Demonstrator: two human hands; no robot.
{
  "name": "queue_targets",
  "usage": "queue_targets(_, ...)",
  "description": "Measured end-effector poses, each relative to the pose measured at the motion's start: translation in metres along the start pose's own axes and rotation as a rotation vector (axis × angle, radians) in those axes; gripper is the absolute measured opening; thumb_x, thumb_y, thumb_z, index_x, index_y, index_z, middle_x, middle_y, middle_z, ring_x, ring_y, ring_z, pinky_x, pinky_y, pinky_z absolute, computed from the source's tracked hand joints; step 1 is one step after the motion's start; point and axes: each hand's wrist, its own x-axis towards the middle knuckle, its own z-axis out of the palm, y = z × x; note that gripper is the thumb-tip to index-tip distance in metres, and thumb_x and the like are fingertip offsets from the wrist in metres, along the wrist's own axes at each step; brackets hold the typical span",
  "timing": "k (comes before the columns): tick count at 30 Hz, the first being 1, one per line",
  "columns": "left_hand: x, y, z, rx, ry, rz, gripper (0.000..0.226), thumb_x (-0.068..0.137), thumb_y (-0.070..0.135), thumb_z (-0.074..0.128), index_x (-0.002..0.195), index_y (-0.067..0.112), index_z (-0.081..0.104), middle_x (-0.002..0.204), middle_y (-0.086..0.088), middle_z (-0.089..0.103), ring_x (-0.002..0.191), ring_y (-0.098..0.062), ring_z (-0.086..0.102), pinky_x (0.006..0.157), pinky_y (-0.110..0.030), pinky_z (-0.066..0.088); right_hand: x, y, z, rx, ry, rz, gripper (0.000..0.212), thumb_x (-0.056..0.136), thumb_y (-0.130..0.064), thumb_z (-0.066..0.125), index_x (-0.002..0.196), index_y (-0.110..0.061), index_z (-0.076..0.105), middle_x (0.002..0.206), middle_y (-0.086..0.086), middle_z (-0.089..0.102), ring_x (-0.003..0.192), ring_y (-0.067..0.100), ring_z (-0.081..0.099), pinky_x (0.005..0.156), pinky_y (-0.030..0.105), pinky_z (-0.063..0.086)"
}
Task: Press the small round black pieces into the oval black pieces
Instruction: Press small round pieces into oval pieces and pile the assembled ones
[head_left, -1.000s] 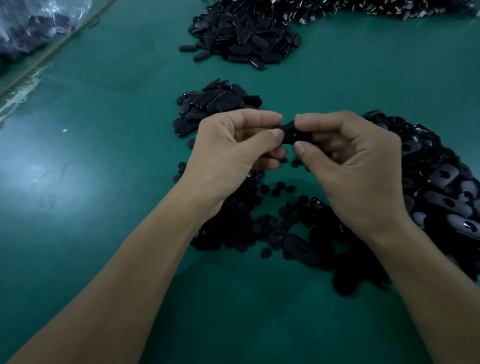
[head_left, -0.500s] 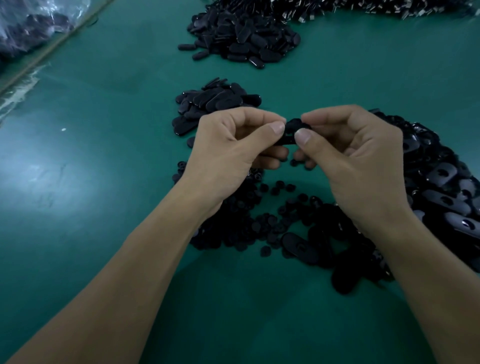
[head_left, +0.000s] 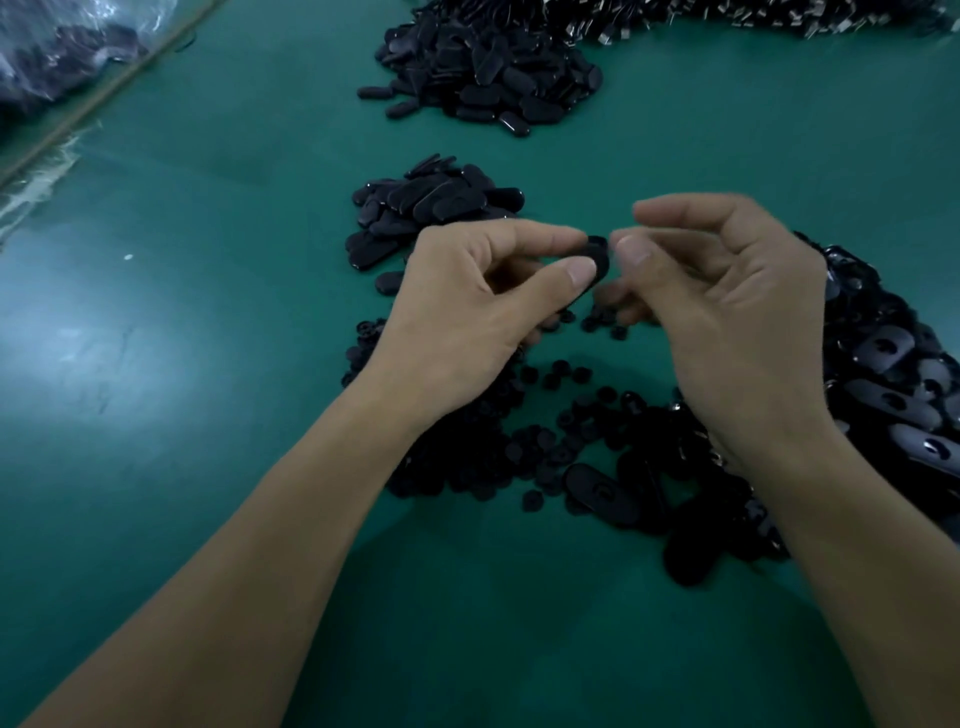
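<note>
One smooth oval piece (head_left: 598, 258) | left hand (head_left: 467, 317) pinches | right hand (head_left: 727, 322) beside

Both forearms bare, entering from the bottom edge and converging. Left hand (head_left: 467, 306) pinches a piece (head_left: 598, 257) between thumb and forefinger tips. Right hand (head_left: 727, 322) just beside it, blurred; thumb and forefinger parted, other fingers loosely curled, gripping nothing visible.

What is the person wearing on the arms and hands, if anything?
Nothing visible. The left hand and right hand are bare: no gloves, rings or watch. The left forearm and right forearm show no sleeve. The thumbnails are short.
</note>
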Motion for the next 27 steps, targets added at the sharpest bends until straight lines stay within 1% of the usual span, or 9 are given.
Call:
queue_targets(2, 0.001, -0.001, 0.0, 0.003, 0.032, 0.01, 0.008, 0.093, 0.016, 0.073, 0.096, 0.023, 0.075, 0.077, 0.001, 0.076, 0.066, -0.007, 0.068, 0.061, -0.019, 0.055, 0.001, 0.004, -0.005, -0.225, 0.043, 0.005, 0.01, 0.096, -0.021, 0.067, 0.097, -0.031, 0.068, 0.081, -0.01, 0.073, 0.073, 0.004, 0.071, 0.067, 0.014, 0.052)
queue_targets(5, 0.002, -0.003, -0.001, -0.018, 0.107, -0.002, 0.011, 0.094, 0.015, 0.072, 0.086, 0.023, 0.071, 0.073, 0.004, 0.073, 0.071, -0.013, 0.071, 0.063, -0.02, 0.055, 0.0, 0.01, -0.012, -0.651, -0.092, 0.015, 0.006, 0.094, -0.025, 0.07, 0.099, -0.025, 0.073, 0.08, -0.022, 0.064, 0.074, -0.004, 0.062, 0.072, 0.01, 0.048)
queue_targets(8, 0.003, -0.004, -0.003, -0.1, 0.153, -0.021, 0.009, 0.094, 0.011, 0.071, 0.086, 0.014, 0.068, 0.07, 0.0, 0.073, 0.071, -0.019, 0.073, 0.064, -0.025, 0.058, -0.003, 0.009, -0.013, -0.877, -0.215, 0.069, 0.021, 0.093, -0.039, 0.07, 0.105, -0.021, 0.072, 0.091, -0.007, 0.065, 0.083, 0.01, 0.06, 0.078, 0.032, 0.051)
queue_targets(10, 0.003, -0.004, -0.004, -0.142, 0.164, -0.035, 0.004, 0.093, 0.009, 0.072, 0.095, 0.009, 0.068, 0.07, -0.001, 0.073, 0.069, -0.018, 0.074, 0.064, -0.025, 0.058, -0.004, 0.004, -0.011, -0.949, -0.242, 0.077, 0.027, 0.093, -0.043, 0.068, 0.106, -0.019, 0.072, 0.097, 0.001, 0.065, 0.093, 0.021, 0.061, 0.082, 0.04, 0.053)
queue_targets(14, 0.006, -0.003, -0.004, -0.072, 0.181, -0.018, 0.021, 0.094, 0.011, 0.071, 0.114, 0.019, 0.071, 0.072, 0.008, 0.068, 0.069, -0.006, 0.066, 0.067, -0.023, 0.058, -0.004, -0.001, -0.01, -0.932, -0.249, 0.094, 0.016, 0.095, -0.035, 0.068, 0.091, -0.019, 0.071, 0.084, -0.006, 0.061, 0.075, 0.012, 0.057, 0.072, 0.032, 0.048)
queue_targets(19, 0.004, 0.001, -0.004, -0.07, 0.246, -0.025, 0.008, 0.093, 0.015, 0.073, 0.09, 0.022, 0.074, 0.075, 0.01, 0.071, 0.072, -0.001, 0.064, 0.062, -0.021, 0.055, -0.003, 0.001, -0.008, -0.957, -0.294, 0.096, 0.024, 0.103, -0.029, 0.054, 0.098, -0.012, 0.071, 0.096, 0.005, 0.065, 0.085, 0.02, 0.059, 0.073, 0.03, 0.042)
queue_targets(21, 0.004, 0.002, -0.004, -0.113, 0.251, -0.031, 0.008, 0.093, 0.012, 0.073, 0.087, 0.018, 0.074, 0.074, 0.01, 0.07, 0.072, -0.003, 0.064, 0.064, -0.023, 0.057, -0.002, 0.002, -0.008, -0.937, -0.264, 0.087, 0.025, 0.106, -0.027, 0.049, 0.097, -0.012, 0.066, 0.093, 0.005, 0.063, 0.079, 0.018, 0.057, 0.067, 0.029, 0.04)
queue_targets(24, 0.003, 0.002, -0.003, -0.175, 0.248, -0.039, 0.004, 0.092, 0.008, 0.074, 0.088, 0.011, 0.073, 0.077, 0.002, 0.07, 0.074, -0.01, 0.067, 0.067, -0.025, 0.06, -0.002, -0.001, -0.007, -0.786, -0.179, 0.088, 0.02, 0.106, -0.024, 0.048, 0.09, -0.015, 0.057, 0.079, -0.003, 0.057, 0.065, 0.01, 0.05, 0.054, 0.015, 0.038)
queue_targets(27, 0.002, 0.001, -0.002, -0.163, 0.252, -0.069, 0.003, 0.092, 0.01, 0.074, 0.089, 0.011, 0.072, 0.08, -0.004, 0.071, 0.074, -0.016, 0.069, 0.066, -0.025, 0.059, -0.003, -0.005, -0.007, -0.694, -0.146, 0.084, 0.008, 0.104, -0.021, 0.053, 0.098, -0.019, 0.058, 0.079, -0.006, 0.061, 0.078, 0.004, 0.053, 0.061, 0.003, 0.038)
